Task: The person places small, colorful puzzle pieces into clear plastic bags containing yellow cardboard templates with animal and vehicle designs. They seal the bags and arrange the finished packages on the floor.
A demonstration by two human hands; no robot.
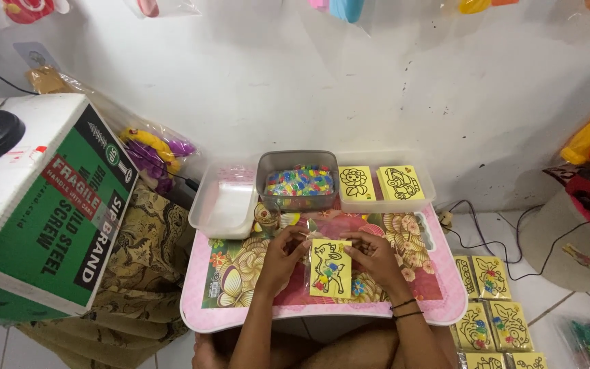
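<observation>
Both hands meet low on the small pink floral table [438, 301]: the left hand [283, 254] pinches the left edge and the right hand [375, 258] the right edge of one yellow picture card [330, 267] in a clear sleeve, which lies near the table's front middle, long axis running away from the person, its drawn animal upright and facing left. Beyond it, left to right, stand three containers, a clear empty tub [225, 205], a grey tub of coloured bits [297, 179] and a clear tub [425, 179] holding two yellow cards; on the floor to the right lie at least six more bagged cards [493, 307].
</observation>
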